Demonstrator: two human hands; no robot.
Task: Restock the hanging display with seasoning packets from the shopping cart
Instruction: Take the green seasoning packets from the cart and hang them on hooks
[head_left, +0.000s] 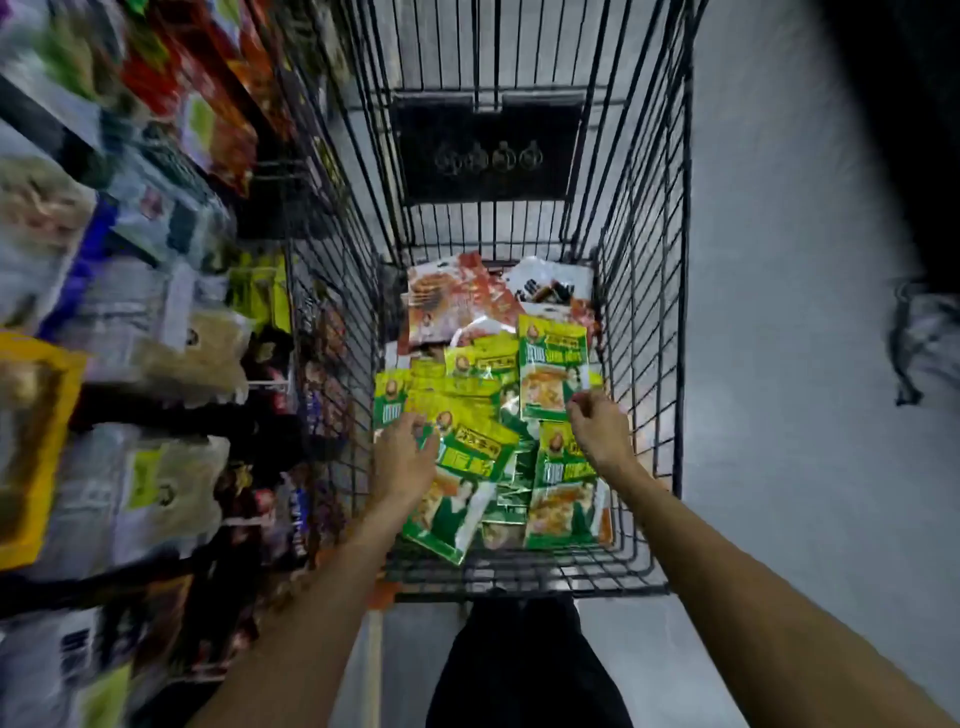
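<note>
A black wire shopping cart (644, 322) stands in front of me with a pile of green and yellow seasoning packets (483, 395) in its near end and red packets (452, 301) behind them. My left hand (402, 460) holds the left edge of a large green packet (467, 483) that lies tilted on the pile. My right hand (597, 428) pinches the lower corner of an upright green packet (550, 369). The hanging display (156, 364) with bagged goods runs along the left, blurred.
Shelves and hooks packed with packets fill the left side right up against the cart. A grey floor (779, 364) lies to the right. A black panel (488, 150) hangs at the cart's far end. My dark trousers (519, 665) show below the cart.
</note>
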